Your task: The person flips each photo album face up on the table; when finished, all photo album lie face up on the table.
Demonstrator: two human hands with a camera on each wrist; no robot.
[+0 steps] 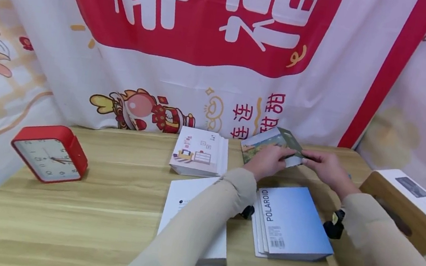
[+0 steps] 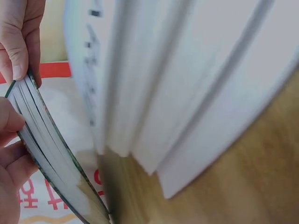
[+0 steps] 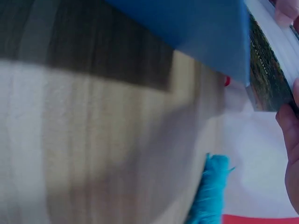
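Toward the back of the table, both hands hold a small album (image 1: 258, 148) with a landscape picture and a dark green cover. My left hand (image 1: 268, 162) grips one side of it, fingers on the cover and page edges. From the right, my right hand (image 1: 326, 166) pinches the upper edge between thumb and fingers. In the left wrist view the album's pages (image 2: 51, 149) show slightly parted between the covers. Below the hands lies a pale blue album (image 1: 298, 220) marked POLAROID. A white album (image 1: 188, 195) is partly hidden under the left forearm.
Behind the white album is another white album (image 1: 198, 151) with a room drawing. A red clock (image 1: 48, 156) stands at left, a wood-and-white box (image 1: 412, 213) at right. Something turquoise and fringed (image 3: 210, 191) is near the table's edge. A printed curtain (image 1: 188, 76) hangs behind.
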